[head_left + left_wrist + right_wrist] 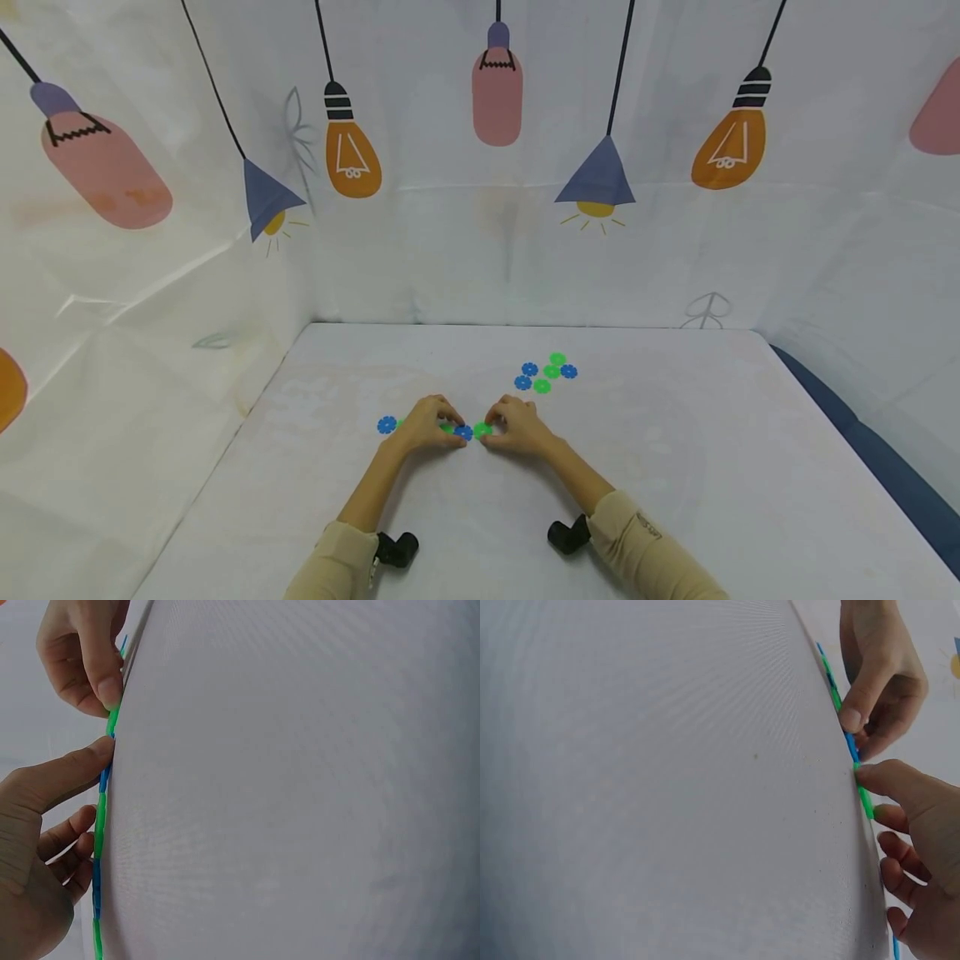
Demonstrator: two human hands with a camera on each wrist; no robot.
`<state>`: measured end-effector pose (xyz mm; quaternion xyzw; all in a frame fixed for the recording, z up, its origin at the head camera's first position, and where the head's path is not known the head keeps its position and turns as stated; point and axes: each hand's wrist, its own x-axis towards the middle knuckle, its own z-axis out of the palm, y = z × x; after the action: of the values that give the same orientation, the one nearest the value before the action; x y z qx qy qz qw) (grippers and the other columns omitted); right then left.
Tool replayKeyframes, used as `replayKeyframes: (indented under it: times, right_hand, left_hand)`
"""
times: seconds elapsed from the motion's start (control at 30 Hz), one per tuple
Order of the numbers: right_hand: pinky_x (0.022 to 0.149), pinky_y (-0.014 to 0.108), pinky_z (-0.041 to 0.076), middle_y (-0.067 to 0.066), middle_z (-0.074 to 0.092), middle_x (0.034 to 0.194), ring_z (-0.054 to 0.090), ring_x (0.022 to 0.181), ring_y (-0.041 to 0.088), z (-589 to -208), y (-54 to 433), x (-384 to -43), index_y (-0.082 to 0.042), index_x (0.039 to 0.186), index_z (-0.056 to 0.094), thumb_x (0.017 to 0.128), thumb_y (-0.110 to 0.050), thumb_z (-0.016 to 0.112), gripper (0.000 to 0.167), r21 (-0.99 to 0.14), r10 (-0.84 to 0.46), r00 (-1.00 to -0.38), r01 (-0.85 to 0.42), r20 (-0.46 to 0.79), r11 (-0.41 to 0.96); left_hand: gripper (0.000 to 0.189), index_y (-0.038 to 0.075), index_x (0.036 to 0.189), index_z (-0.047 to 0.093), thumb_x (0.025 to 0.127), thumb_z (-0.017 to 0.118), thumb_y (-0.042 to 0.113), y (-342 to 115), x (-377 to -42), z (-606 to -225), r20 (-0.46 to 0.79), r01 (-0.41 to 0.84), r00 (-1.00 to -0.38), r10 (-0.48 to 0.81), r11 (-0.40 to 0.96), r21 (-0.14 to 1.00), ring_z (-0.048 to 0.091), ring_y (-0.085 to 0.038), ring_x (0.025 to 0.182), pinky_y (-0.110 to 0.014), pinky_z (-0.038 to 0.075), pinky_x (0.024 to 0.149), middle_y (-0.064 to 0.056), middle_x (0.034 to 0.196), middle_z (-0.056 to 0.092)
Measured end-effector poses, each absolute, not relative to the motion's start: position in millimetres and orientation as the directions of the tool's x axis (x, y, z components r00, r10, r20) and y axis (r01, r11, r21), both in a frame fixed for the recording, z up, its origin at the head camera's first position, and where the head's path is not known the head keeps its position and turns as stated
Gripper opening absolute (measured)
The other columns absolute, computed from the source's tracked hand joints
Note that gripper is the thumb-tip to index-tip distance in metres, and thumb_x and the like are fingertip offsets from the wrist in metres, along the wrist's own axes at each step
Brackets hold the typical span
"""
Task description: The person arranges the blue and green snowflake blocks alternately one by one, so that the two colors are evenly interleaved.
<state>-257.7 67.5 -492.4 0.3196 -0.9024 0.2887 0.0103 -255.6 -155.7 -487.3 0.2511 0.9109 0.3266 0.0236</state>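
Note:
A row of flat notched discs, blue and green by turns, lies across the white table. Its left end is a blue disc (387,425). My left hand (427,425) pinches another blue disc (463,432) at the row's right part between thumb and finger. Touching that disc on its right is a green disc (482,430), which my right hand (519,427) pinches by its edges. The left hand covers the middle of the row in the head view. From the side, the left wrist view shows the row as a thin line, with the left thumb (97,750) on a blue piece.
Several loose discs, blue and green (552,372), lie in a cluster farther back, right of centre. The white table (712,467) meets a cloth backdrop (465,258) with printed lamps. Black devices (568,535) are strapped at both wrists.

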Motion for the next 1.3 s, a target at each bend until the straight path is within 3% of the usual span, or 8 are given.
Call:
replayKeyframes:
  times: [1.3]
  right_hand:
    - [0.074,0.037,0.035,0.001,0.059,0.09,0.054,0.083,0.015,-495.9,67.9,-255.9,-0.01,0.09,0.068,0.079,-0.032,0.074,0.025,-0.526,-0.561,-0.802,-0.573,0.204,0.628]
  left_hand:
    - [0.027,0.01,0.089,0.075,0.068,0.083,0.026,-155.8,-254.8,-487.1,0.101,0.415,-0.883,0.459,0.66,0.627,0.052,-0.011,0.082,-0.031,0.042,0.074,0.003,0.086,0.06]
